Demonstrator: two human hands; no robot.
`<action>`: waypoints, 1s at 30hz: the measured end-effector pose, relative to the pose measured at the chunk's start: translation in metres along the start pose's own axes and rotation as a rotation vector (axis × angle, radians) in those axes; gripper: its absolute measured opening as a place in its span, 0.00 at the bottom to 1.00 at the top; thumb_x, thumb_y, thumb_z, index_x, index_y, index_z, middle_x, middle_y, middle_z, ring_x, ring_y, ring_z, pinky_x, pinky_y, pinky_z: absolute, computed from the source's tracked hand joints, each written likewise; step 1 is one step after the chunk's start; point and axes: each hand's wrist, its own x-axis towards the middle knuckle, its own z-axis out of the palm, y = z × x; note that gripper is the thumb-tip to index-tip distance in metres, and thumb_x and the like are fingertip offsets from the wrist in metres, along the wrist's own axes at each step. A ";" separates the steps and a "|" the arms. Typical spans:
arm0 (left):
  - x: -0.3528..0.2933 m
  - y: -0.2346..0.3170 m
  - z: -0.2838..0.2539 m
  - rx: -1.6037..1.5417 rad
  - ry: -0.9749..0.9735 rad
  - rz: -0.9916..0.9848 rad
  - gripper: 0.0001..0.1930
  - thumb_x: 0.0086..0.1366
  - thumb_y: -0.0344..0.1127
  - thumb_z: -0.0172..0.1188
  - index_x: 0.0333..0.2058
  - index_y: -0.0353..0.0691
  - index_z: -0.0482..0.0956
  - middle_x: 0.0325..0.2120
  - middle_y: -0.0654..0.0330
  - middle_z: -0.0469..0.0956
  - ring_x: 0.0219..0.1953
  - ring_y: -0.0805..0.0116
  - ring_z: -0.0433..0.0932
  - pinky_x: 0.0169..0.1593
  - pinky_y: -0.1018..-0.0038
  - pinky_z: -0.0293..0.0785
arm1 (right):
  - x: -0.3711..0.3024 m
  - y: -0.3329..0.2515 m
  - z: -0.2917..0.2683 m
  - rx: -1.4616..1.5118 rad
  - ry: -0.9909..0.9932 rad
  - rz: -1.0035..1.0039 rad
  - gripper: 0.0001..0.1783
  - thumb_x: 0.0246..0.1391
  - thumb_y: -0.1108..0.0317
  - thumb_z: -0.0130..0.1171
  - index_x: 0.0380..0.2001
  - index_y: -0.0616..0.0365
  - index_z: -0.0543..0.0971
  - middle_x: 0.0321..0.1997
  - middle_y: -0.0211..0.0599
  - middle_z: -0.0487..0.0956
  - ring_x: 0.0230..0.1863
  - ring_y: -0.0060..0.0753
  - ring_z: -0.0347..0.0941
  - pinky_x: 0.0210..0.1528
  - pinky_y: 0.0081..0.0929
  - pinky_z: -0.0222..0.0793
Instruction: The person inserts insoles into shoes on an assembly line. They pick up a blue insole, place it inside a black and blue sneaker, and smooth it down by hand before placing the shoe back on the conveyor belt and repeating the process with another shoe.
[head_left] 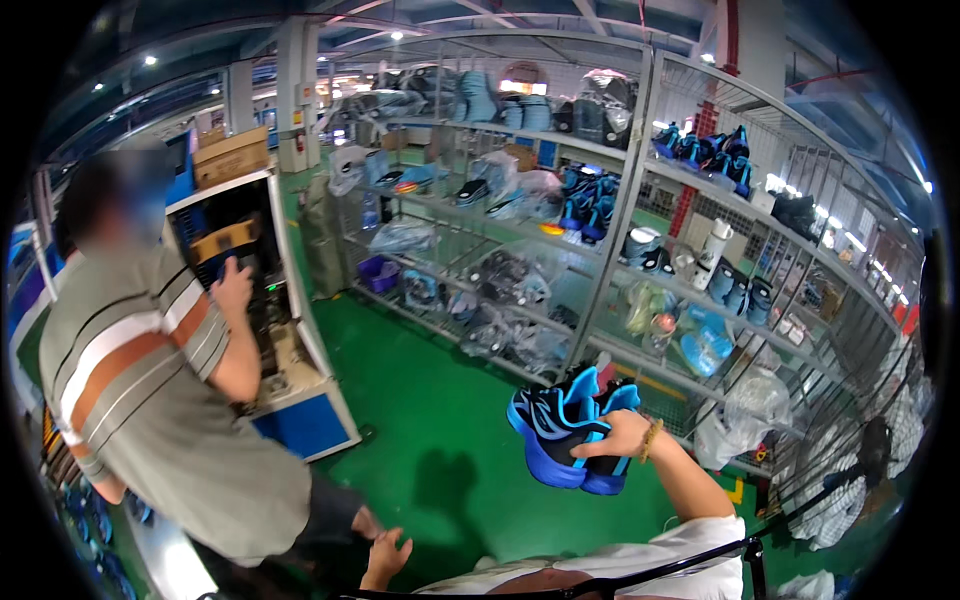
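A pair of black sneakers (548,432) with bright blue soles and light blue collar linings hangs in front of me on the right. My right hand (622,436) is closed on the pair, its thumb lying across the sneakers' side. A beaded bracelet circles that wrist. Low in the view, my left hand (384,556) holds nothing, and its fingers are loosely apart. It is nearest to the dark shorts of a person standing at the left.
A co-worker (165,400) in a striped shirt stands at a white-and-blue machine (305,420), one hand raised towards it. Wire shelves (600,300) holding shoes, shoe parts and plastic bags stretch across the back and right. A black fan (875,440) stands at the far right. The floor (410,380) is green.
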 end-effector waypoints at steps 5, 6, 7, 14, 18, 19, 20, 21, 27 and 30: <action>0.063 -0.110 0.080 0.255 -0.521 -0.266 0.14 0.50 0.39 0.51 0.35 0.39 0.71 0.32 0.51 0.71 0.36 0.53 0.68 0.38 0.62 0.64 | 0.055 0.043 -0.038 0.167 0.101 0.068 0.27 0.31 0.45 0.61 0.29 0.57 0.77 0.23 0.40 0.75 0.27 0.35 0.72 0.33 0.27 0.65; 0.079 -0.117 0.083 0.277 -0.553 -0.297 0.14 0.51 0.39 0.50 0.35 0.39 0.71 0.32 0.51 0.71 0.36 0.53 0.68 0.38 0.62 0.64 | 0.071 0.048 -0.044 0.180 0.102 0.080 0.26 0.31 0.46 0.61 0.29 0.57 0.77 0.22 0.40 0.75 0.27 0.34 0.71 0.33 0.27 0.65; 0.093 -0.125 0.083 0.299 -0.577 -0.324 0.14 0.51 0.39 0.50 0.35 0.39 0.71 0.33 0.51 0.71 0.36 0.54 0.68 0.38 0.63 0.65 | 0.088 0.058 -0.046 0.173 0.141 0.063 0.26 0.31 0.45 0.61 0.30 0.56 0.77 0.22 0.38 0.75 0.27 0.34 0.71 0.33 0.26 0.65; 0.267 -0.135 0.077 0.379 -0.589 -0.329 0.13 0.55 0.37 0.45 0.37 0.40 0.72 0.34 0.53 0.72 0.37 0.57 0.70 0.39 0.66 0.66 | 0.239 0.071 -0.110 0.007 0.379 -0.047 0.28 0.32 0.40 0.57 0.23 0.57 0.77 0.18 0.46 0.74 0.23 0.46 0.71 0.29 0.33 0.67; 0.379 -0.115 0.056 0.537 -0.549 -0.155 0.14 0.57 0.36 0.42 0.38 0.40 0.72 0.35 0.54 0.72 0.37 0.59 0.70 0.39 0.68 0.67 | 0.361 0.077 -0.174 -0.248 0.570 -0.075 0.30 0.32 0.37 0.53 0.19 0.56 0.76 0.17 0.49 0.73 0.22 0.46 0.71 0.29 0.35 0.67; 0.410 -0.108 0.055 0.648 -0.525 -0.024 0.14 0.57 0.36 0.41 0.38 0.40 0.72 0.35 0.54 0.72 0.37 0.59 0.70 0.39 0.69 0.68 | 0.391 0.082 -0.192 -0.292 0.617 -0.015 0.30 0.31 0.37 0.53 0.20 0.56 0.76 0.18 0.49 0.73 0.23 0.46 0.71 0.30 0.35 0.67; 0.438 -0.102 0.052 0.744 -0.463 0.078 0.14 0.57 0.35 0.40 0.38 0.40 0.72 0.36 0.54 0.72 0.37 0.60 0.71 0.39 0.69 0.68 | 0.423 0.090 -0.208 -0.333 0.658 0.039 0.29 0.31 0.37 0.53 0.20 0.56 0.76 0.19 0.49 0.73 0.24 0.46 0.71 0.30 0.36 0.67; 0.469 -0.085 0.055 0.692 -0.343 0.074 0.14 0.58 0.35 0.39 0.39 0.40 0.72 0.36 0.54 0.72 0.37 0.60 0.71 0.39 0.70 0.68 | 0.452 0.099 -0.227 -0.341 0.685 0.085 0.29 0.31 0.38 0.53 0.20 0.56 0.76 0.20 0.49 0.74 0.25 0.45 0.72 0.31 0.36 0.67; 0.622 0.047 0.049 -0.332 -0.045 -0.060 0.16 0.49 0.42 0.53 0.32 0.37 0.72 0.27 0.50 0.74 0.32 0.54 0.73 0.36 0.67 0.68 | 0.567 0.190 -0.346 -0.370 0.749 0.398 0.33 0.30 0.41 0.57 0.31 0.62 0.74 0.33 0.52 0.74 0.36 0.47 0.70 0.39 0.36 0.64; 0.645 0.040 0.061 -0.194 -0.095 -0.152 0.14 0.50 0.39 0.52 0.34 0.38 0.72 0.28 0.51 0.73 0.32 0.55 0.72 0.36 0.68 0.69 | 0.603 0.262 -0.384 -0.530 0.801 0.386 0.30 0.34 0.47 0.56 0.39 0.57 0.73 0.37 0.49 0.73 0.41 0.47 0.68 0.44 0.36 0.62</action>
